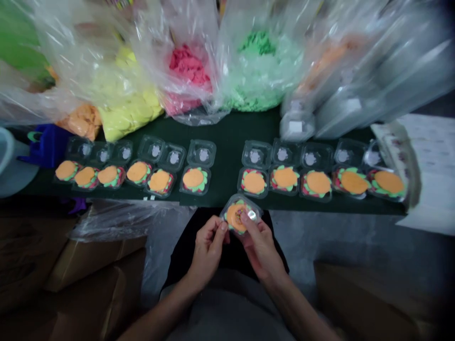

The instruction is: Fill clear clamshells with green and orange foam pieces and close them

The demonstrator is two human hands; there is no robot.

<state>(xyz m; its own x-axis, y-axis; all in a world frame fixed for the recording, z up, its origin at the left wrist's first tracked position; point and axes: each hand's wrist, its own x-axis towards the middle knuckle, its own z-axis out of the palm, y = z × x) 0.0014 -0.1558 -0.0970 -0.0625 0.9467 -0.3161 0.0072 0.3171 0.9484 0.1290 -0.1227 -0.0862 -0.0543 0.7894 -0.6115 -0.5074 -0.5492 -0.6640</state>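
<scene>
The small clear plastic box (241, 215) is held in both hands, just in front of the near edge of the green bench (227, 130), about at its middle. The box is see-through and shiny. Inside it lies a round orange disc, and little green and red petal shapes peek out around the disc. It looks a bit like a flower. The lid seems to be down over it, with a bright spot of light on the plastic.

The left hand (209, 246) is curled, and its thumb and fingertips pinch the left edge of the box. The right hand (261, 244) is curled too. It grips the right side of the box, and one finger presses on the top.

On the bench, along the near edge, stands a row of open boxes (194, 177) of the same kind. Each has an orange disc with green and red bits around it. Each lid (203, 154) is flipped back toward the far edge, and each lid has a pale patch in the middle. I cannot read any words on these patches, because they are too small and blurry.

Along the far edge lie big clear bags. One is a bag of yellow pieces (128, 106), one a bag of pink pieces (186, 76), one a bag of green pieces (259, 71). At the right end lies a white sheet (432, 156) with faint marks that cannot be read. Brown cardboard boxes (88, 279) sit below the bench on the left.
</scene>
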